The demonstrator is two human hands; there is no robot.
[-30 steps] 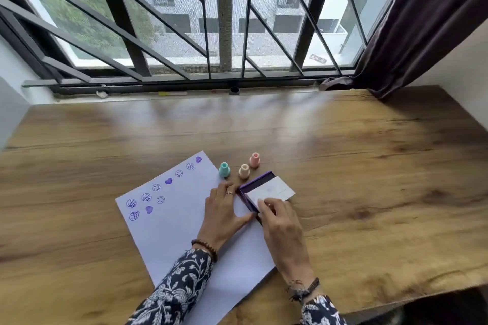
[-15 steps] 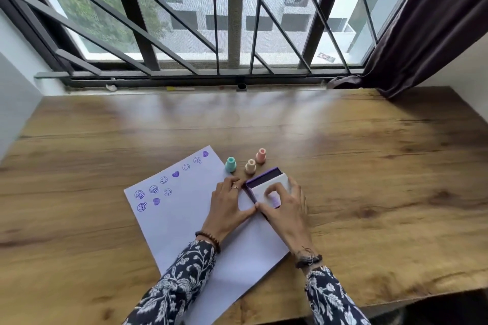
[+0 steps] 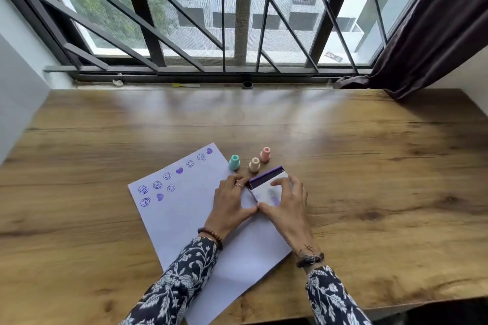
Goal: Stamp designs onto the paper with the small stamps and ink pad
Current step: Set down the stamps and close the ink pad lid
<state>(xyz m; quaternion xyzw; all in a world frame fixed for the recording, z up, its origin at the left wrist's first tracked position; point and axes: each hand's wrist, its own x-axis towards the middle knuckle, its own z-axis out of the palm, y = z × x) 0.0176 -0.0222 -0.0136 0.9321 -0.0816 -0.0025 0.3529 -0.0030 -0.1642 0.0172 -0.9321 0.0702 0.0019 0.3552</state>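
We have both hands on the small purple ink pad with its white lid (image 3: 268, 187), at the white paper sheet's (image 3: 184, 219) right edge. Our left hand (image 3: 232, 206) braces its side, fingers together; our right hand (image 3: 287, 206) spreads fingertips across the lid (closing it, we judge). Three pastel plastic stamps (image 3: 254, 164) wait just behind.

Home: wooden desk (image 3: 343, 166), barred window (image 3: 237, 21), curtain (image 3: 435, 21).
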